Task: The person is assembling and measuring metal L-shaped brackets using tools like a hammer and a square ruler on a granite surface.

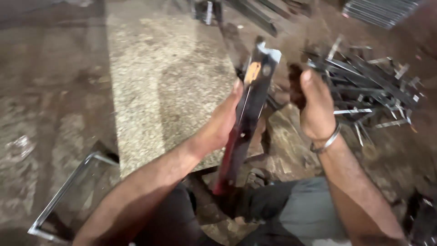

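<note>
At frame centre, the left hand (223, 120) clamps a long dark metal bar (248, 114); the right hand (314, 107) grips a dark handle (296, 86) beside the heap of metal strips (373, 86) at upper right.

A jumbled heap of metal strips (368, 86) crowds the floor just right of the right hand (316, 107). Left of the left hand (223, 123), bare speckled concrete floor (168, 77) lies open, bounded lower left by an angled metal frame (68, 191).
</note>
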